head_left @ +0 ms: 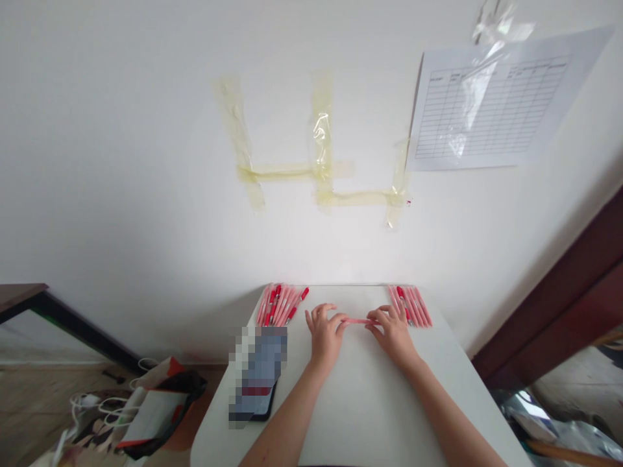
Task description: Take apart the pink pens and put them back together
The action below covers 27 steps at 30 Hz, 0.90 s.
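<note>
My left hand (325,331) and my right hand (392,329) hold one pink pen (359,320) between them, each pinching an end just above the white table (360,402). A pile of pink and red pens (281,304) lies at the table's far left corner, behind my left hand. A second row of pink pens (411,305) lies at the far right, touching the back of my right hand's fingers.
A phone (257,379) with a blurred screen lies on the table's left side. Against the white wall hang tape strips (321,168) and a printed form (491,110). A bag (156,408) and cables sit on the floor at left. Dark wood furniture (559,311) stands at right.
</note>
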Each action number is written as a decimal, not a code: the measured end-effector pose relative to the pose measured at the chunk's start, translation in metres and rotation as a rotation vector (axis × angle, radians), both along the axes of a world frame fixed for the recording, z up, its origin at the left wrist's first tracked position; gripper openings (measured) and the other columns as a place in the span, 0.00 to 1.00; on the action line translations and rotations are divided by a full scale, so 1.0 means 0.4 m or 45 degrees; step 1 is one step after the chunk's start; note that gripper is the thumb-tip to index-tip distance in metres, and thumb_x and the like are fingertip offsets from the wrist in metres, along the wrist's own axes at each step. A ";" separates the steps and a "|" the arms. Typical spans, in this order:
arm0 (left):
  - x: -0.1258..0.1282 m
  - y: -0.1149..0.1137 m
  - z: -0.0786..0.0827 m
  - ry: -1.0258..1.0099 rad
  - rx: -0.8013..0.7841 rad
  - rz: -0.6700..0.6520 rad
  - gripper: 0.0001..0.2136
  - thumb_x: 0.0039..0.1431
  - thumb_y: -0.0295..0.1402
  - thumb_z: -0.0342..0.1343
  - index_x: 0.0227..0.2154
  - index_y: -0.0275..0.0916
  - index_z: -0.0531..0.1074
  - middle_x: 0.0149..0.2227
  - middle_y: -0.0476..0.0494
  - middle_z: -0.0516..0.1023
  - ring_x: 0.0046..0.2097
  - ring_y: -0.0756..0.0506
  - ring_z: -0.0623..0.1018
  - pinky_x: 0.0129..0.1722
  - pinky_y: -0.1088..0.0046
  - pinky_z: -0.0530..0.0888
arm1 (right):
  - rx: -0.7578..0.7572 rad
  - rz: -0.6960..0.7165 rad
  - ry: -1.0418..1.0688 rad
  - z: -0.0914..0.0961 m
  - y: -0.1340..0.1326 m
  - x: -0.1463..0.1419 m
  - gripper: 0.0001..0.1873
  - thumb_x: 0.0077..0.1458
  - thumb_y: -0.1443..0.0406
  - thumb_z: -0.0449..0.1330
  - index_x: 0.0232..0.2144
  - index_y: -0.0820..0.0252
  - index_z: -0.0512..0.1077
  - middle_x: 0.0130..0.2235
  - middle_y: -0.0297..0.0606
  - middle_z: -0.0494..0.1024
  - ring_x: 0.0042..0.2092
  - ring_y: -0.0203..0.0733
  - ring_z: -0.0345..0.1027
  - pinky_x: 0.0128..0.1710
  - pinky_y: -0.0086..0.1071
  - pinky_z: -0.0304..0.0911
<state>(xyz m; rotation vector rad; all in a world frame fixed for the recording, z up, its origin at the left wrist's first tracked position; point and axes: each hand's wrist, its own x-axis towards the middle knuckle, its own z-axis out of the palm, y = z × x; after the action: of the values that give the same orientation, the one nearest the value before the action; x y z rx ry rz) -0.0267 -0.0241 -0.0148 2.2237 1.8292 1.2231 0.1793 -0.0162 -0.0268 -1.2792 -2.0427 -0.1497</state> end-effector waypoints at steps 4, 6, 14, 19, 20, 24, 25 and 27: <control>-0.001 0.001 -0.004 -0.002 -0.001 -0.012 0.06 0.59 0.33 0.61 0.36 0.51 0.81 0.49 0.45 0.74 0.57 0.39 0.69 0.65 0.35 0.51 | 0.023 -0.010 -0.003 0.001 0.003 0.001 0.07 0.65 0.60 0.57 0.39 0.51 0.74 0.39 0.35 0.80 0.49 0.47 0.70 0.66 0.63 0.36; 0.000 0.001 -0.006 -0.003 -0.006 -0.019 0.06 0.59 0.33 0.61 0.35 0.51 0.81 0.49 0.45 0.73 0.57 0.39 0.69 0.65 0.35 0.50 | 0.012 -0.014 -0.011 0.003 0.002 0.001 0.07 0.66 0.59 0.56 0.38 0.51 0.74 0.38 0.34 0.80 0.49 0.47 0.69 0.66 0.63 0.36; 0.000 0.002 -0.002 -0.045 0.011 -0.013 0.05 0.59 0.33 0.61 0.34 0.50 0.81 0.49 0.45 0.74 0.56 0.39 0.69 0.65 0.36 0.49 | -0.029 0.013 -0.038 -0.003 0.003 0.004 0.13 0.67 0.57 0.52 0.42 0.49 0.75 0.42 0.36 0.80 0.51 0.49 0.67 0.66 0.63 0.35; -0.004 0.007 0.000 -0.086 0.005 0.036 0.05 0.58 0.33 0.61 0.34 0.50 0.81 0.47 0.45 0.75 0.55 0.39 0.70 0.64 0.38 0.52 | -0.005 -0.020 -0.005 -0.011 0.009 0.009 0.13 0.65 0.55 0.55 0.48 0.51 0.73 0.43 0.39 0.79 0.50 0.49 0.68 0.65 0.61 0.41; -0.004 0.008 -0.001 -0.085 0.006 0.037 0.04 0.58 0.33 0.62 0.33 0.50 0.81 0.47 0.44 0.75 0.55 0.39 0.70 0.64 0.38 0.53 | -0.019 -0.021 0.003 -0.009 0.009 0.009 0.12 0.66 0.56 0.54 0.45 0.51 0.74 0.42 0.38 0.79 0.49 0.48 0.68 0.65 0.60 0.42; -0.003 0.009 -0.005 -0.069 0.028 0.021 0.05 0.56 0.31 0.63 0.34 0.50 0.81 0.47 0.45 0.75 0.55 0.40 0.70 0.64 0.41 0.54 | -0.078 -0.028 0.014 -0.001 0.006 0.009 0.14 0.68 0.58 0.50 0.38 0.51 0.74 0.39 0.36 0.79 0.48 0.47 0.69 0.64 0.61 0.42; -0.002 0.009 -0.005 -0.068 0.033 0.015 0.05 0.56 0.31 0.64 0.34 0.50 0.81 0.47 0.45 0.75 0.55 0.40 0.70 0.64 0.42 0.55 | -0.082 -0.034 0.013 0.000 0.006 0.009 0.14 0.69 0.58 0.49 0.37 0.51 0.74 0.39 0.36 0.79 0.48 0.47 0.69 0.64 0.61 0.41; -0.002 0.008 -0.005 -0.074 0.038 0.010 0.06 0.56 0.30 0.64 0.33 0.50 0.81 0.47 0.45 0.75 0.55 0.40 0.70 0.64 0.43 0.55 | -0.073 -0.033 0.013 -0.001 0.006 0.010 0.13 0.68 0.57 0.50 0.39 0.51 0.74 0.40 0.36 0.79 0.48 0.48 0.69 0.65 0.62 0.41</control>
<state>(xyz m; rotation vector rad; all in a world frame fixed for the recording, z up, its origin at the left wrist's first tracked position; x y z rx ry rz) -0.0275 -0.0208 -0.0168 2.1735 1.8130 1.3102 0.1832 -0.0138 -0.0272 -1.3393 -2.0353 -0.0973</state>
